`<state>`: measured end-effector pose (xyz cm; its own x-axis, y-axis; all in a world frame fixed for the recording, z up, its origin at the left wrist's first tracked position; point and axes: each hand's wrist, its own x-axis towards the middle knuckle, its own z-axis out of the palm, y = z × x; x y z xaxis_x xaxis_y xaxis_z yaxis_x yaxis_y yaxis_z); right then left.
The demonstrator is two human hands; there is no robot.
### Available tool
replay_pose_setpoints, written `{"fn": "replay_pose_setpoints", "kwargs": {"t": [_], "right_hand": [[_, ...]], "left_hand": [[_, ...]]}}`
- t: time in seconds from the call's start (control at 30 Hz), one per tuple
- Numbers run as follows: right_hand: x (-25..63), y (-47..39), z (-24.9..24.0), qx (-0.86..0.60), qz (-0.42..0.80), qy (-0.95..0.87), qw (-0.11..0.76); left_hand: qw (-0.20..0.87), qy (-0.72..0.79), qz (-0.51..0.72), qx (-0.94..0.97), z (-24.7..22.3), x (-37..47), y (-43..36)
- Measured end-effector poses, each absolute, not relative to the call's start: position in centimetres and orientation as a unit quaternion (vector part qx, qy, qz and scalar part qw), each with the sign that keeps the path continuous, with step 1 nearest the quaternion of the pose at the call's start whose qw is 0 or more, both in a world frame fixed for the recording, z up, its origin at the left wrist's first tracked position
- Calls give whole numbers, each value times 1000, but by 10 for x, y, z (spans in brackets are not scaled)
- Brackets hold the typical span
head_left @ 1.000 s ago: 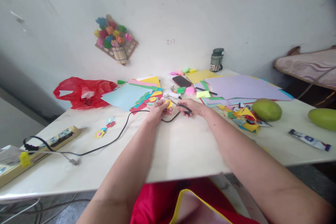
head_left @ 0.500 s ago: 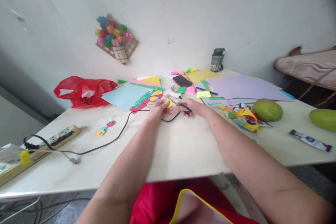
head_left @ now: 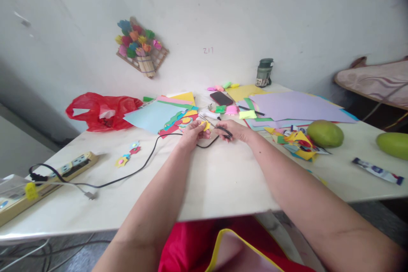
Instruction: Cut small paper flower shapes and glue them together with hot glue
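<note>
The left hand (head_left: 191,134) pinches a small piece of yellow paper (head_left: 206,126) above the table (head_left: 219,178), while the right hand (head_left: 236,129) grips scissors (head_left: 227,133). The blades reach beside the paper, apparently close enough to cut; whether they touch, I cannot tell.

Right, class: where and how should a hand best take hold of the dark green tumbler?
I'd grip the tumbler around its body, just below the lid, coming from the front: it stands upright, looks round, and the wall is close behind.

Rightmost fruit (head_left: 394,144) cut off, power strip (head_left: 69,174) cut off, yellow piece (head_left: 207,126) partly hidden by left fingers (head_left: 203,134)
</note>
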<state>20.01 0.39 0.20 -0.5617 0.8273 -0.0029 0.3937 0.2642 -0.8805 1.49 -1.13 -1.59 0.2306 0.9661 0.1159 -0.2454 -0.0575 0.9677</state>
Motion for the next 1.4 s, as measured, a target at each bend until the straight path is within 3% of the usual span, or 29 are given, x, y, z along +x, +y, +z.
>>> {"fn": "replay_pose_setpoints", "kwargs": {"t": [1.4], "right_hand": [[209, 5, 1, -382, 493, -739, 257]], "left_hand": [[585, 357, 532, 498, -19, 14, -8]]}}
